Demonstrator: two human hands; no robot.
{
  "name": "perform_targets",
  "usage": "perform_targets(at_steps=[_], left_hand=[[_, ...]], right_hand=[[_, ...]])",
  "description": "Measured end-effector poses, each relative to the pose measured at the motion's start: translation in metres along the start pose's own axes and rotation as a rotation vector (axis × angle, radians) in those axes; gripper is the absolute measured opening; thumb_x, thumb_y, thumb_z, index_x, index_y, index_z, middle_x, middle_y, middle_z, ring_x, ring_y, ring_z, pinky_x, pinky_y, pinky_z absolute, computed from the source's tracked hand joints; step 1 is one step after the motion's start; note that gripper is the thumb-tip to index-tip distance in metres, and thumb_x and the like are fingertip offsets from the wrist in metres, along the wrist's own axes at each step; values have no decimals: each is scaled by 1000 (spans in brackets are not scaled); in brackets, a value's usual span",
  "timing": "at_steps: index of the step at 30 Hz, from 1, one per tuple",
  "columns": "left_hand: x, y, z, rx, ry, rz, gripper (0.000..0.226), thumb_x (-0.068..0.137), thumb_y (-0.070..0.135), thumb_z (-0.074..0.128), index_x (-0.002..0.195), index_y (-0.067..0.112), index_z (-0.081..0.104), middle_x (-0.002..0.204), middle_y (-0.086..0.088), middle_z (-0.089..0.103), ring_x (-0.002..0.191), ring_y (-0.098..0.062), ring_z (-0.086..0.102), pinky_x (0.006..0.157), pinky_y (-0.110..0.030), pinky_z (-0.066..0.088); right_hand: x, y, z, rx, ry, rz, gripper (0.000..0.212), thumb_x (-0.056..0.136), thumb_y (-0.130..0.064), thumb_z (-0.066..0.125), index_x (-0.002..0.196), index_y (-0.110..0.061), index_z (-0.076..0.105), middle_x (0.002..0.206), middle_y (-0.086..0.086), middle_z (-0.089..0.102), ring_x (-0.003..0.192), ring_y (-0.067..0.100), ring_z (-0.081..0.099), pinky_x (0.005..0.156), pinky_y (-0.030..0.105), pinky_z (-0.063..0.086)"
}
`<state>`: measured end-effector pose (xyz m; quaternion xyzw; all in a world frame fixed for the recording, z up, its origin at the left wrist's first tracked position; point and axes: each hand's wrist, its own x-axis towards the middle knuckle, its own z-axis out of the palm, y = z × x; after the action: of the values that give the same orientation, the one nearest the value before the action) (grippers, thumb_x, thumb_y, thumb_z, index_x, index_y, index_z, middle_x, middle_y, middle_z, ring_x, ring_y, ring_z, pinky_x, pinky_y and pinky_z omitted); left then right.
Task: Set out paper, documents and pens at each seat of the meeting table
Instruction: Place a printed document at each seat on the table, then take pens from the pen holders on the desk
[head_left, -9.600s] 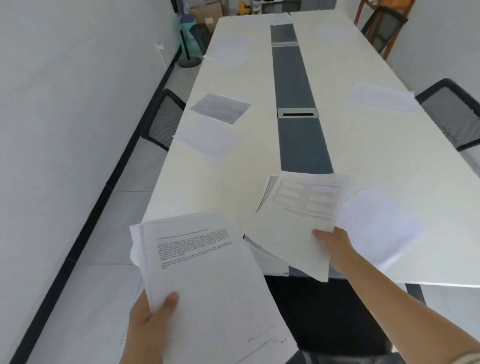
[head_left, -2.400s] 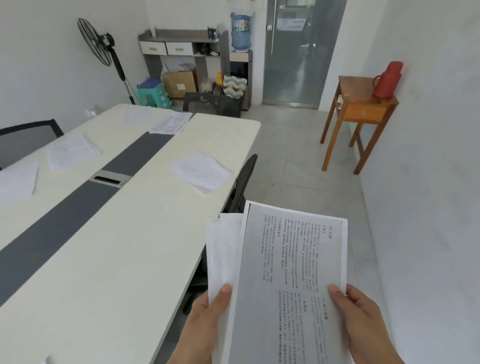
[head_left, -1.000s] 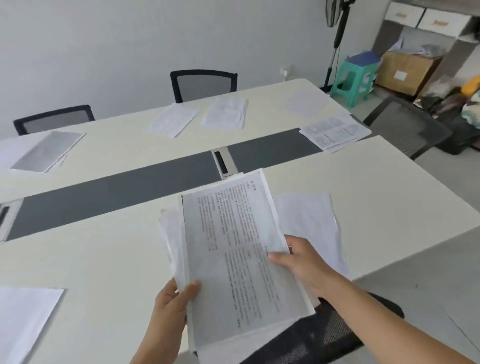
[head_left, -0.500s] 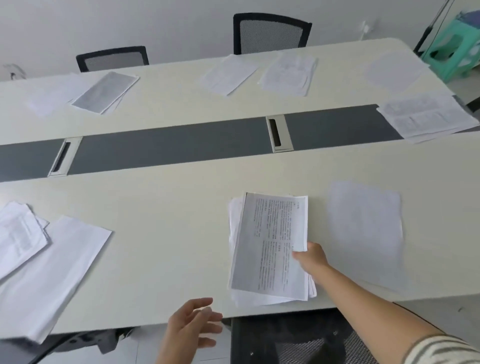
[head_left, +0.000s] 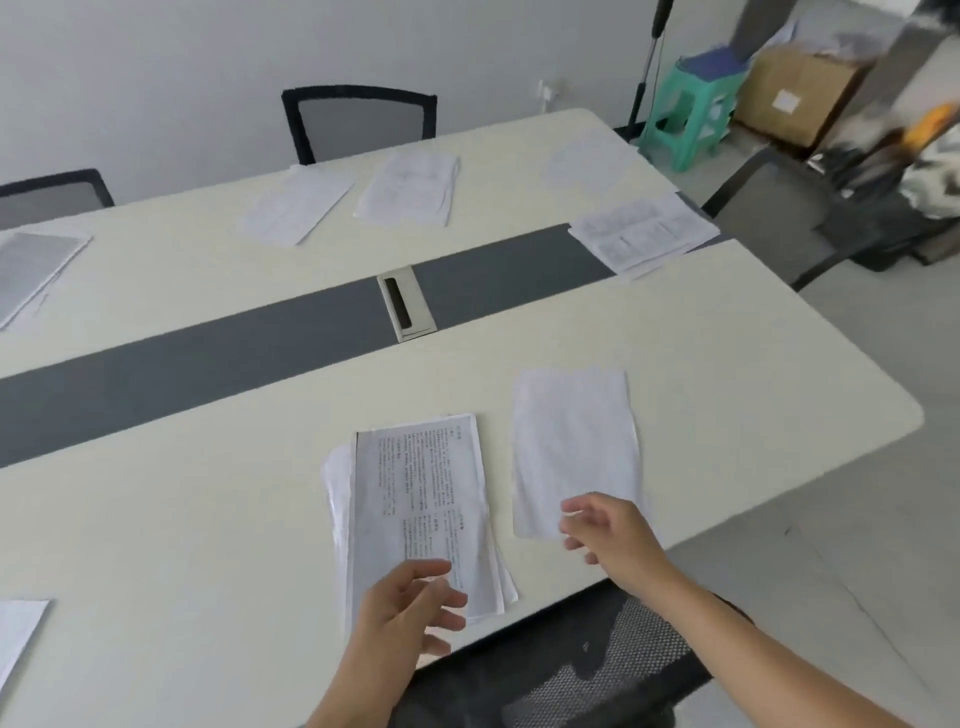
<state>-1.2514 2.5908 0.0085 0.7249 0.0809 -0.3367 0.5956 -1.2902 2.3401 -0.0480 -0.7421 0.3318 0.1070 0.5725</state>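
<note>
lying on the table (head_left: 727, 364), a printed document (head_left: 423, 499) (text too small to read).

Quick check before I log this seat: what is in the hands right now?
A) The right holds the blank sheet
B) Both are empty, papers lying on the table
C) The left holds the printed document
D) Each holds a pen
B: the left hand and right hand are open with nothing in their grip, while the printed document and blank sheet lie flat on the table.
</note>
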Motion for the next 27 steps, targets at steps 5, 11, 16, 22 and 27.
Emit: perform_targets(at_steps=[5,11,16,22,27], left_hand=[[8,28,85,88,-129,91,16,93,1,54,100,7,67,82,-17,74,67,-25,68,57,-34,53],[5,41,231,207,-316,142,17,93,0,54,101,7,68,81,-16,75,67,-26,69,54,-32,54],[-13,49,362,336,-526,147,23,83,18,64,103,7,66,82,-15,75,64,-19,69,53,-30,53],[-10,78,469,476,-697,171,35,76,23,64,106,6,65,82,-14,76,66,-21,71,54,-29,55],[23,108,535,522,-748,181,23,84,14,64,104,4,67,81,-16,75,66,-24,71,54,-30,55]], right_hand=[[-75,40,-104,204,218,-27,10,90,-11,66,94,-19,70,80,3,76,71,11,72,63,28,51],[-152,123,-231,377,463,36,12,89,-1,64,93,-10,71,80,8,77,72,22,72,60,30,50],[-197,185,-320,467,647,110,13,87,-1,66,91,-12,72,79,6,77,69,18,73,61,33,50],[-219,216,-399,577,815,145,14,86,1,66,91,-11,72,76,5,78,66,17,73,61,34,51],[-196,222,-455,643,886,160,13,87,1,65,92,-8,72,76,6,77,66,19,73,60,35,51]])
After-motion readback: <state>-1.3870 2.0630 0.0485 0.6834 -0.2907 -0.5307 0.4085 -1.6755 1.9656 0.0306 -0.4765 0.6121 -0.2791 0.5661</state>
